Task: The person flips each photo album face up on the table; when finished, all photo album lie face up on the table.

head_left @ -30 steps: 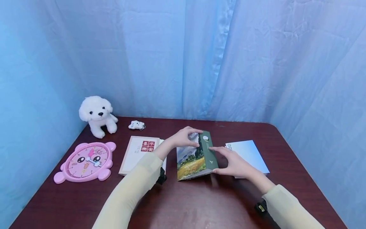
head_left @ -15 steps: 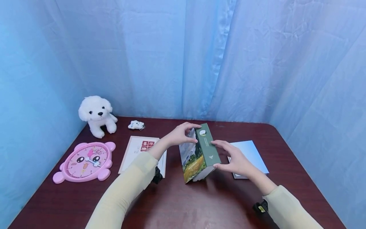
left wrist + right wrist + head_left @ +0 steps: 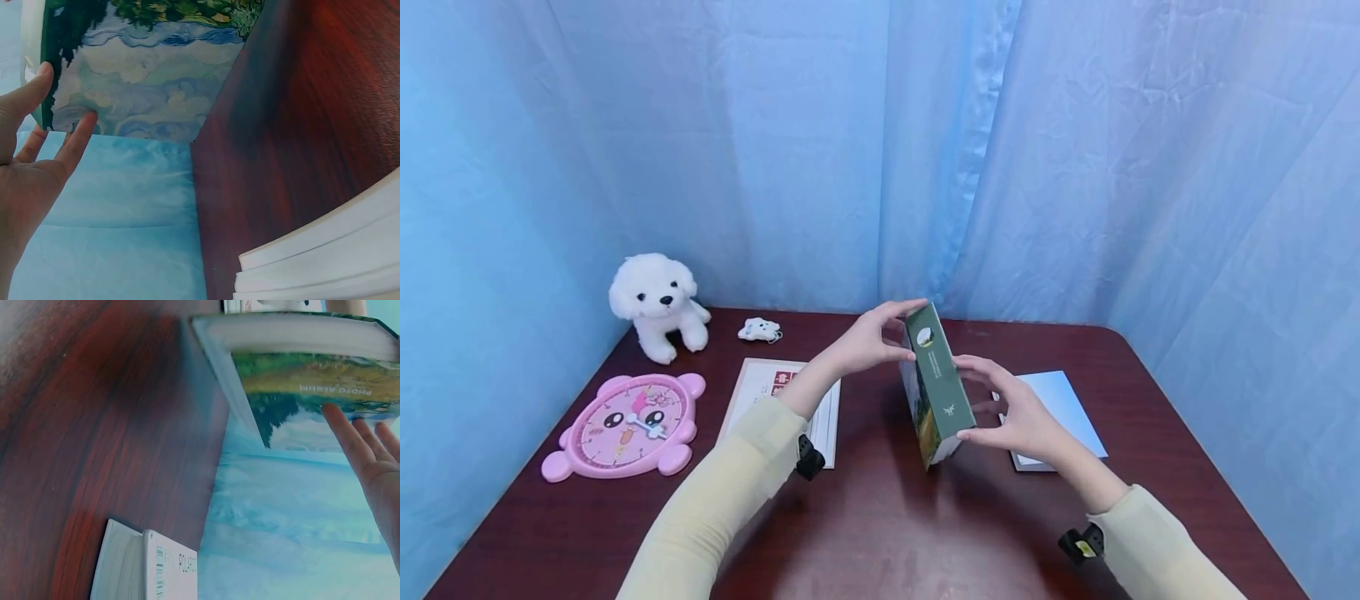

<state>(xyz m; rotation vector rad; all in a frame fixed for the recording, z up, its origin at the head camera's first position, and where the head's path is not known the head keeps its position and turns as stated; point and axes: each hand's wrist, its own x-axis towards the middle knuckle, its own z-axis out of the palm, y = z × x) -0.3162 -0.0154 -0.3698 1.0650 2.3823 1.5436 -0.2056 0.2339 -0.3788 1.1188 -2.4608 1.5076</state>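
The fingers of your left hand (image 3: 867, 343) and right hand (image 3: 1021, 421) grip the album (image 3: 934, 371), spine up over the worktop (image 3: 880, 525); likely stiff, weighty and slick, it wants holding at both spine ends.

The photo album (image 3: 942, 371) has a smooth card cover with a little shine, and its pages (image 3: 300, 334) look like plain matt paper. The desk (image 3: 880, 542) looks like wood, polished and shiny. The toy clock (image 3: 597, 433) is smooth, hard plastic. The toy dog (image 3: 655, 292) is fluffy cloth. The curtain (image 3: 805, 150) is silky, wrinkly cloth, and the sleeves (image 3: 692, 517) are soft, dull cloth.
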